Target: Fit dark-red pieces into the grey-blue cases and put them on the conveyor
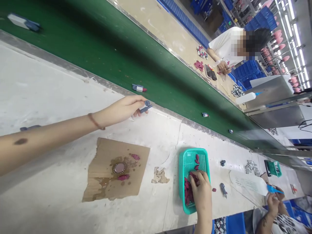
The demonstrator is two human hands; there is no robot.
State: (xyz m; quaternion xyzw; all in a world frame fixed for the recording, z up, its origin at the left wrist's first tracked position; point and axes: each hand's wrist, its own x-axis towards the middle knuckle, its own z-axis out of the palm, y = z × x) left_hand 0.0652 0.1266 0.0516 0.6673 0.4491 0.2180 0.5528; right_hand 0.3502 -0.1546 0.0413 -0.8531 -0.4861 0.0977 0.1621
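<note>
Setting: factory assembly line, as I read it from the head camera. Evidence: a long green conveyor belt point(102, 55) carrying small identical parts point(138, 87) spaced along it; pale, worn worktops point(48, 91) flanking it on both sides; a co-worker point(229, 45) seated at the far side with sorted piles of small pieces point(198, 65); stacked blue crates point(260, 19) and metal racking behind; a teal basket point(185, 159) of loose dark-red components at my station.
</note>
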